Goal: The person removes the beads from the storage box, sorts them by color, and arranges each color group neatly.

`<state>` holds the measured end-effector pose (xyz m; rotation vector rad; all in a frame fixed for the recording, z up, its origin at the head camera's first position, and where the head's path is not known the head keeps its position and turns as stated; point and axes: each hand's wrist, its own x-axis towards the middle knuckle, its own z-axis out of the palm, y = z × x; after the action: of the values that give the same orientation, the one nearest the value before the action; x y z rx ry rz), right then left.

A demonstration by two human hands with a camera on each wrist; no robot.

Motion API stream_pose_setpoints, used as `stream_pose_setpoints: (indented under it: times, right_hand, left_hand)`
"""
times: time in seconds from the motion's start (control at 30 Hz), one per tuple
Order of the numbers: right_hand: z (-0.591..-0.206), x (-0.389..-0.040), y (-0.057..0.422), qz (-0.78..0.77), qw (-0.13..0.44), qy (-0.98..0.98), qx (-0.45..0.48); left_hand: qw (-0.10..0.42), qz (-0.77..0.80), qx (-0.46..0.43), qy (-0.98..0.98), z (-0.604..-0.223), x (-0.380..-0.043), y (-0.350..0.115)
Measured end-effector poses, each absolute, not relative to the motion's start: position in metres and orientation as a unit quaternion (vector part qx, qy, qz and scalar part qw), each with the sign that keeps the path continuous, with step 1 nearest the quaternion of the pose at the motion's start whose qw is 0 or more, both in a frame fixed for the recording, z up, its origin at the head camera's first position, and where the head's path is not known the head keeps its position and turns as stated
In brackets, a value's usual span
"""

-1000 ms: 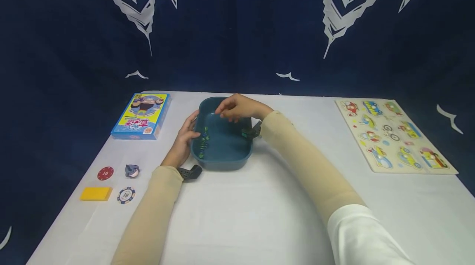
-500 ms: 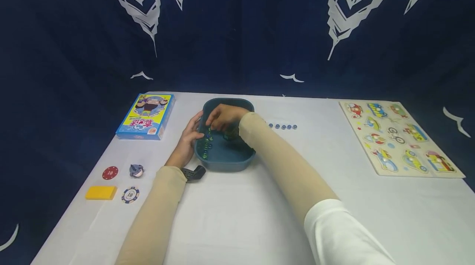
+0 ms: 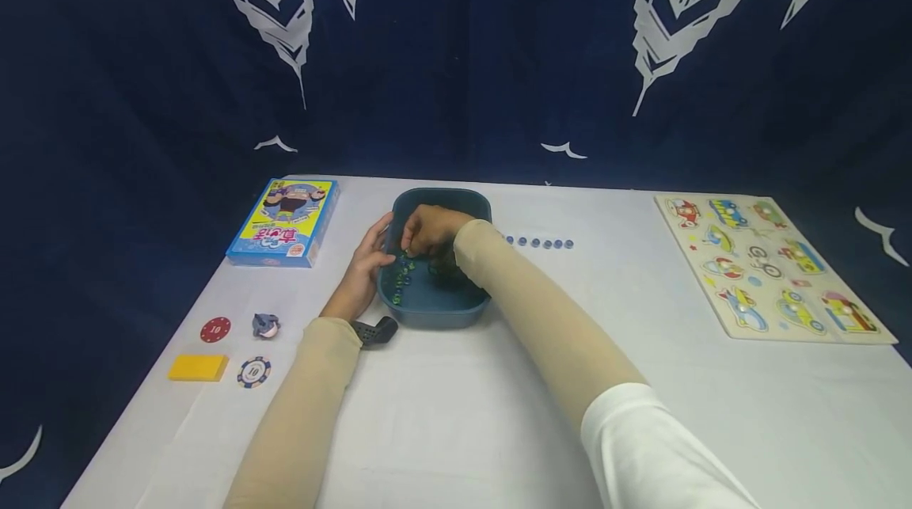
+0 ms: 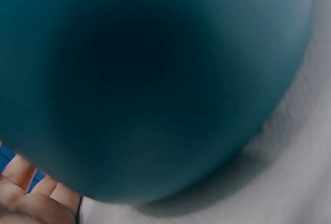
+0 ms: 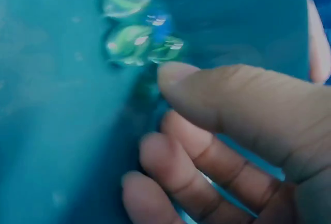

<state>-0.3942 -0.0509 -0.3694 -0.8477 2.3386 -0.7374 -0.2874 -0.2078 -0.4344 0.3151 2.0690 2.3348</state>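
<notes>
A teal bin (image 3: pixel 440 317) stands on the table in the head view, with several green and blue glass marbles (image 3: pixel 400 281) strung along its left inside. My left hand (image 3: pixel 359 275) grips the bin's left wall, thumb at the rim and fingers along the outside. In the left wrist view the bin's wall (image 4: pixel 155 105) fills most of the picture. Reaching inside the bin, my right hand (image 3: pixel 431 228) is at the far end of the marbles. The right wrist view has its thumb tip beside the marbles (image 5: pixel 128 44), fingers bent, no marble clearly between them.
Several blue marbles (image 3: pixel 547 244) form a row on the table right of the bin. A card box (image 3: pixel 285 216), red chip (image 3: pixel 215 329), small shark figure (image 3: pixel 266 325), yellow block (image 3: pixel 198 368) and blue-white chip (image 3: pixel 254 372) lie left. A picture puzzle board (image 3: pixel 769 267) lies right.
My right hand has moved from the bin's far middle down and left to the marbles. With the arm shifted, the row on the table has come into sight. My left hand stays on the bin.
</notes>
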Motion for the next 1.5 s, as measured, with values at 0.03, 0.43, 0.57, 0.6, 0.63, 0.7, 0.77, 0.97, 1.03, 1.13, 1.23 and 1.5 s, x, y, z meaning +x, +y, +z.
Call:
stream_pose_setpoints:
  times: [0.03,0.43,0.57,0.6,0.63,0.7,0.77,0.97,1.03,1.13,1.23,1.5]
  right_hand:
    - [-0.366,-0.393,-0.049,-0.27,0.272,0.867,-0.319]
    - [-0.331,-0.378,0.003,-0.348,0.243,0.813,-0.399]
    - [-0.333,-0.369,0.032,-0.436,0.228,0.769,-0.407]
    - [-0.335,-0.367,0.039,-0.454,0.221,0.762,-0.405]
    - [-0.336,-0.364,0.047,-0.471,0.213,0.756,-0.402]
    - [-0.34,-0.359,0.062,-0.505,0.201,0.745,-0.386]
    - [-0.346,-0.355,0.076,-0.526,0.182,0.746,-0.365]
    - [-0.372,-0.347,0.113,-0.546,0.134,0.773,-0.295]
    - [-0.38,-0.345,0.124,-0.546,0.12,0.783,-0.272]
    - [-0.391,-0.344,0.138,-0.543,0.11,0.795,-0.246]
    - [-0.399,-0.344,0.148,-0.533,0.108,0.805,-0.236]
    - [-0.413,-0.346,0.161,-0.51,0.093,0.822,-0.236]
  left_hand:
    - [0.003,0.744,0.099,0.66,-0.435,-0.288,-0.207]
    - [0.005,0.735,0.083,0.672,-0.434,-0.29,-0.204]
    - [0.003,0.736,0.085,0.672,-0.434,-0.29,-0.204]
    - [0.001,0.736,0.085,0.672,-0.434,-0.29,-0.204]
    - [0.0,0.735,0.086,0.673,-0.434,-0.29,-0.204]
    - [-0.002,0.733,0.084,0.675,-0.434,-0.289,-0.204]
    - [-0.001,0.731,0.082,0.678,-0.433,-0.289,-0.204]
    - [0.003,0.728,0.081,0.681,-0.434,-0.288,-0.205]
    - [0.003,0.728,0.081,0.68,-0.435,-0.288,-0.205]
    - [0.002,0.728,0.082,0.681,-0.435,-0.289,-0.205]
    - [0.0,0.73,0.084,0.679,-0.436,-0.289,-0.205]
    - [0.005,0.729,0.079,0.68,-0.437,-0.289,-0.206]
